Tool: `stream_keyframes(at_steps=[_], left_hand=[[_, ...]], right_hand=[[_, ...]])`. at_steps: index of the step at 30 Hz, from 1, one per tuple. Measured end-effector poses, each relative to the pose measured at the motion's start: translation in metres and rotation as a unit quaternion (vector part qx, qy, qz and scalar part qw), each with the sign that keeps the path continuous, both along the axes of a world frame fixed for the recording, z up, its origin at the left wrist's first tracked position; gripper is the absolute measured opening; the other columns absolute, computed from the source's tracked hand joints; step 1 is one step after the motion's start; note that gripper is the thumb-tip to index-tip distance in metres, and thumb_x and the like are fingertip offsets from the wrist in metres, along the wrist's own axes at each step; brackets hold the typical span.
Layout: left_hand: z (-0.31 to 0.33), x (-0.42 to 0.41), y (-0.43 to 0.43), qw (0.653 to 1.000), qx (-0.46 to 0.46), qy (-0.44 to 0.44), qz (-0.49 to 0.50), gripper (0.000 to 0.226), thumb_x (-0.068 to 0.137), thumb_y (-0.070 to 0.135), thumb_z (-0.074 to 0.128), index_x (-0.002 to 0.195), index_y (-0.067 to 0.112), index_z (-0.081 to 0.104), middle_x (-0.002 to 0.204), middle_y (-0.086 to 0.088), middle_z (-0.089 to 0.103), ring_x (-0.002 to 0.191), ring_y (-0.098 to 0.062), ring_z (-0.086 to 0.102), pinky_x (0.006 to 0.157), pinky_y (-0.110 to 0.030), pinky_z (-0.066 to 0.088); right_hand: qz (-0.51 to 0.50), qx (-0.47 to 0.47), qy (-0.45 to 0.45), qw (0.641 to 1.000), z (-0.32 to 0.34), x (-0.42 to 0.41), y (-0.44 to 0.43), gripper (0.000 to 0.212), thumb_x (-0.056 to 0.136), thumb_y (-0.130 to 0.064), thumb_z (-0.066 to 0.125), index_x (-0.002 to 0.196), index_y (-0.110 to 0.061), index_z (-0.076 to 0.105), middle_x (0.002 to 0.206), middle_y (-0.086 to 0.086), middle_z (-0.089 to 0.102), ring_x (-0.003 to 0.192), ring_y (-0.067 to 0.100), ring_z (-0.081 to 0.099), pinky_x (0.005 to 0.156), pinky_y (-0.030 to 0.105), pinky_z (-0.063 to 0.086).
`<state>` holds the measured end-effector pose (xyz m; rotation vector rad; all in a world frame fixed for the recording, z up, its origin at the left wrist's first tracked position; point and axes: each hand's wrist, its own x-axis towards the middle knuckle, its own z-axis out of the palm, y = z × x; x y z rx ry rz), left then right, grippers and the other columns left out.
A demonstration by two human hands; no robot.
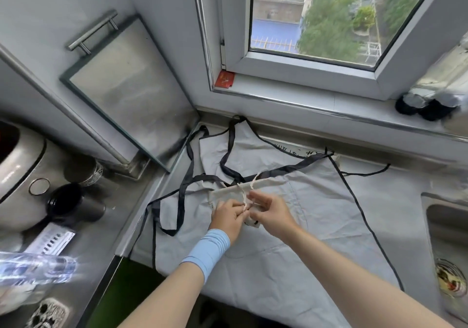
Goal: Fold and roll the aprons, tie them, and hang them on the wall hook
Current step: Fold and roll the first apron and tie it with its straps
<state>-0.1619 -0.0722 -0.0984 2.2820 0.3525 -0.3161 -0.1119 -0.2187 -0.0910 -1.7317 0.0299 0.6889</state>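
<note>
A light grey apron (316,206) with black trim and long black straps (187,183) lies spread flat over the steel counter below the window. On top of it, at the middle, sits a small rolled cream apron bundle (228,192) with thin cream strings (243,193) wound around it. My left hand (228,216), with a blue wrist band, pinches the strings at the roll's near side. My right hand (268,213) meets it from the right and pinches the same strings, fingers partly extended. The knot itself is hidden between my fingers.
A steel cabinet door (126,92) with a bar handle leans at the back left. Dark cups (68,203), a plastic bottle (35,269) and an appliance crowd the left counter. A sink (448,246) is at the right; dark items (425,104) sit on the window sill.
</note>
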Motion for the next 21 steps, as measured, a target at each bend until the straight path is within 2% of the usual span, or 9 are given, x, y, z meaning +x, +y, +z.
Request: stream_keyframes(at_steps=[4,6,8,11,13,15,17,19,21], left_hand=[[-0.010,-0.002,-0.016,0.993,-0.066,0.009,0.095,0.027,0.097,0.025,0.054,0.095,0.007,0.074,0.102,-0.002,0.057,0.092,-0.016,0.056,0.089,-0.023,0.040],[-0.010,0.002,-0.023,0.990,-0.072,0.035,0.112,0.030,0.098,0.029,0.052,0.096,0.008,0.074,0.104,-0.006,0.059,0.093,-0.018,0.057,0.080,-0.019,0.035],[-0.012,0.007,-0.031,0.990,-0.068,0.055,0.108,0.031,0.099,0.031,0.050,0.098,0.012,0.074,0.104,-0.008,0.060,0.098,-0.020,0.058,0.077,-0.019,0.033],[-0.015,0.013,-0.043,0.990,-0.050,0.063,0.116,0.029,0.099,0.031,0.047,0.101,0.020,0.075,0.104,-0.008,0.062,0.103,-0.022,0.057,0.085,-0.022,0.036],[-0.019,0.014,-0.053,0.991,-0.030,0.062,0.117,0.030,0.099,0.030,0.046,0.105,0.022,0.074,0.109,-0.010,0.063,0.109,-0.025,0.055,0.095,-0.025,0.035],[-0.024,0.014,-0.061,0.992,0.009,0.061,0.110,0.032,0.100,0.031,0.043,0.109,0.025,0.073,0.112,-0.008,0.063,0.114,-0.025,0.050,0.100,-0.025,0.029],[-0.027,0.013,-0.068,0.991,0.044,0.065,0.107,0.033,0.101,0.034,0.041,0.111,0.025,0.071,0.117,-0.005,0.061,0.117,-0.025,0.047,0.100,-0.026,0.027],[-0.025,0.013,-0.072,0.988,0.077,0.084,0.106,0.036,0.101,0.038,0.038,0.114,0.024,0.069,0.122,-0.001,0.058,0.119,-0.025,0.043,0.099,-0.031,0.033],[-0.024,0.015,-0.074,0.985,0.095,0.106,0.101,0.036,0.100,0.041,0.037,0.111,0.026,0.069,0.122,0.001,0.057,0.121,-0.024,0.042,0.097,-0.036,0.037]], right_hand=[[0.031,-0.026,-0.026,0.999,-0.010,-0.014,-0.010,0.062,0.074,0.012,0.056,0.132,-0.011,0.061,0.124,-0.006,0.067,0.113,-0.002,0.062,0.100,0.025,0.050],[0.006,-0.011,-0.015,1.000,-0.014,-0.019,-0.015,0.061,0.075,0.014,0.056,0.131,-0.010,0.062,0.123,-0.004,0.068,0.114,0.000,0.062,0.102,0.028,0.050],[-0.047,0.020,0.016,0.999,-0.020,-0.021,-0.022,0.048,0.082,0.009,0.063,0.127,-0.010,0.064,0.114,-0.005,0.072,0.109,0.003,0.066,0.099,0.029,0.052],[-0.161,0.086,0.126,0.975,-0.022,-0.018,-0.030,0.028,0.094,-0.006,0.062,0.122,-0.008,0.065,0.102,-0.001,0.076,0.100,0.013,0.071,0.085,0.035,0.058],[-0.236,0.108,0.191,0.947,-0.022,-0.014,-0.033,0.029,0.092,-0.008,0.065,0.120,-0.010,0.060,0.101,0.006,0.076,0.099,0.019,0.072,0.081,0.041,0.058],[-0.283,0.127,0.235,0.921,-0.024,-0.011,-0.037,0.038,0.087,-0.006,0.071,0.119,-0.014,0.051,0.100,0.010,0.076,0.094,0.019,0.072,0.085,0.045,0.057],[-0.245,0.135,0.259,0.924,-0.022,-0.010,-0.044,0.027,0.089,-0.007,0.069,0.112,-0.015,0.058,0.103,0.009,0.075,0.090,0.014,0.072,0.086,0.045,0.056],[-0.168,0.124,0.263,0.942,-0.016,-0.013,-0.051,0.011,0.094,-0.011,0.063,0.102,-0.015,0.069,0.110,0.007,0.074,0.097,0.014,0.069,0.087,0.043,0.052],[-0.133,0.103,0.231,0.958,-0.014,-0.013,-0.057,0.014,0.095,-0.013,0.062,0.107,-0.014,0.069,0.106,0.003,0.075,0.101,0.014,0.070,0.086,0.037,0.046]])
